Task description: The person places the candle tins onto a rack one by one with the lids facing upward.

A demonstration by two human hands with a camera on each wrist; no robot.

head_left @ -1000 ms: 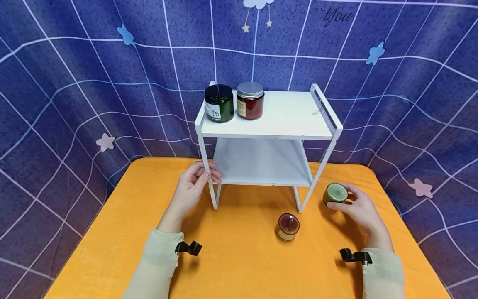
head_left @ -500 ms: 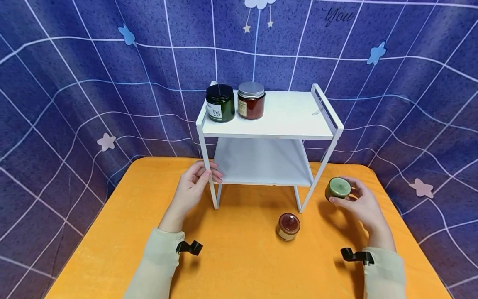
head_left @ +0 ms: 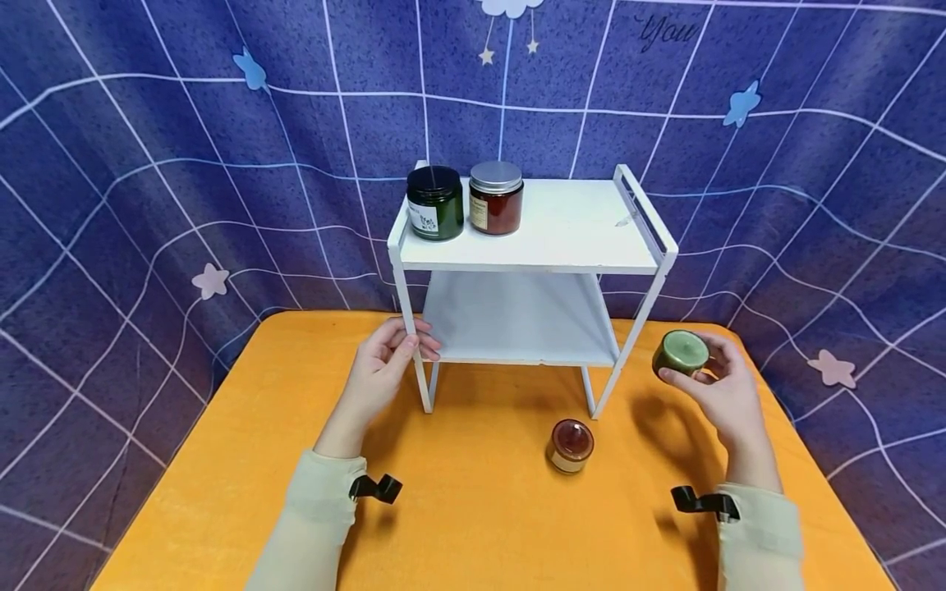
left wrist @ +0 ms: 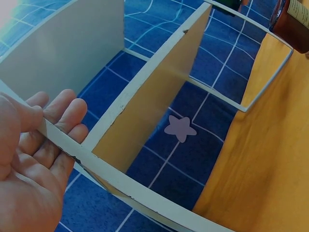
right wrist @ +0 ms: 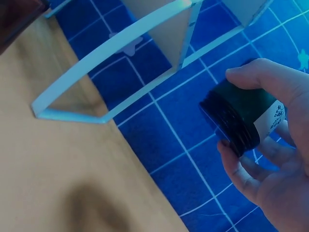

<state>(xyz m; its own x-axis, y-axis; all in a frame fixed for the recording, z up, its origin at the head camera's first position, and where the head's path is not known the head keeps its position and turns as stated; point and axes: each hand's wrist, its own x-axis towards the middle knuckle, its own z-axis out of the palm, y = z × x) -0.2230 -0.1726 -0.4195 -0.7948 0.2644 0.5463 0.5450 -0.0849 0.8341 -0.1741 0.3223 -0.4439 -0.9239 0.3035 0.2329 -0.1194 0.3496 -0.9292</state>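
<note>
My left hand (head_left: 384,357) grips the left front leg of a white two-tier metal shelf (head_left: 528,267), thumb outside and fingers behind, as the left wrist view also shows. Off the shelf's right side, my right hand (head_left: 727,386) holds a small green glass jar (head_left: 680,353) above the table. In the right wrist view the jar (right wrist: 236,111) has a white label, its black lid end facing down toward the table and its pale green base up. A small brown glass jar (head_left: 570,446) sits on the table before the shelf's right front leg.
A dark green jar with a black lid (head_left: 436,203) and an amber jar with a silver lid (head_left: 496,199) stand at the left of the top tier. An orange cloth (head_left: 473,509) covers the table. A blue grid-patterned curtain (head_left: 332,123) hangs behind and at both sides.
My right hand has lifted the green jar off the table, upward and slightly right, its shadow now apart from it. The left hand keeps its place on the shelf leg.
</note>
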